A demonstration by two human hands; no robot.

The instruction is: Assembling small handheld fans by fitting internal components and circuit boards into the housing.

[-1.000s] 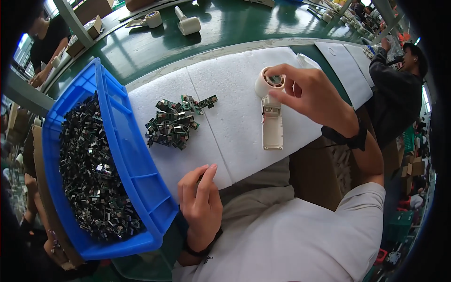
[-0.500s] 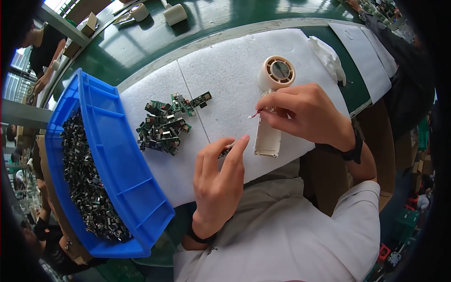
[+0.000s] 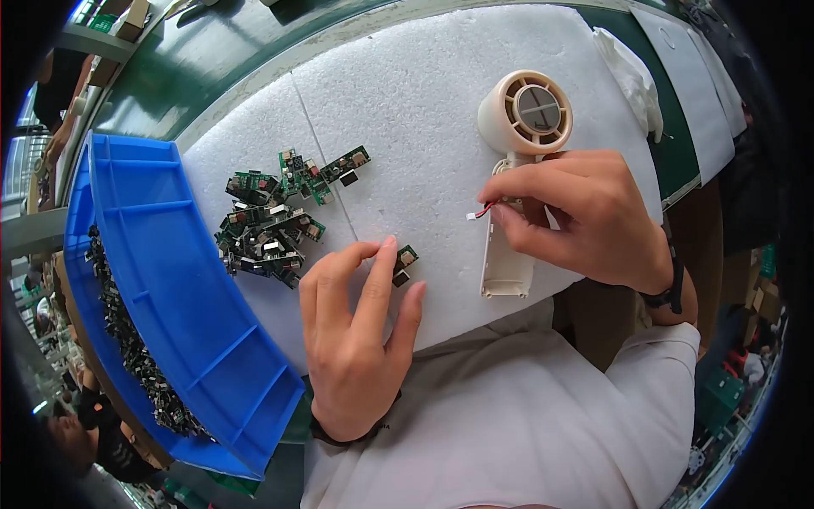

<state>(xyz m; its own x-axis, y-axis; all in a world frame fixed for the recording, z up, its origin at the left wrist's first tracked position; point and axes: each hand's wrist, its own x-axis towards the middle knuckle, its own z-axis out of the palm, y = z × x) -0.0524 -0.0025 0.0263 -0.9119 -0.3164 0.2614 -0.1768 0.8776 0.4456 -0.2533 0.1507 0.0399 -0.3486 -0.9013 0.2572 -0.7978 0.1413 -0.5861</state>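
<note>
A cream handheld fan (image 3: 506, 114) lies on the white foam sheet, its round head away from me and its open, hollow handle (image 3: 506, 276) toward me. Over the handle, my right hand (image 3: 585, 216) pinches a short red and black wire (image 3: 486, 209) that ends in a small white connector (image 3: 472, 216). My palm and fingers hide part of the handle. My left hand (image 3: 360, 335) has its fingers spread above the foam. Just beyond its index finger and thumb lies a single small green circuit board (image 3: 405, 263); I cannot tell whether a fingertip touches it.
Left of centre is a loose pile of circuit boards (image 3: 267, 229) on the foam sheet (image 3: 432, 102). A blue bin (image 3: 170, 254) full of small dark parts stands at the left edge. A crumpled white bag (image 3: 629, 81) and white sheets (image 3: 682, 85) lie at the far right.
My left hand has spread its fingers and drawn left, leaving the circuit board exposed on the foam. My right hand keeps its pinch on the wire. The view has shifted closer.
</note>
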